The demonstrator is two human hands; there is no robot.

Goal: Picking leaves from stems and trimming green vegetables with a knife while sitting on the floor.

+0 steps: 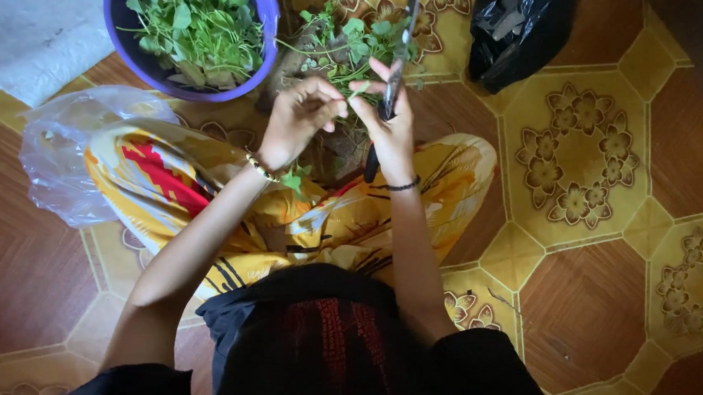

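Both forearms forward, left hand [299, 117] fingers pinched, right hand [388, 129] curled shut, nearly touching.

The person wears a black short-sleeved top [311, 357] with a dark red pattern down its middle, and loose yellow trousers [209, 204] printed with red, white and black shapes. The left hand [297, 117] has a beaded gold-coloured bracelet [260, 168] at the wrist. The right hand [388, 133] has a thin black band [403, 186] at the wrist.
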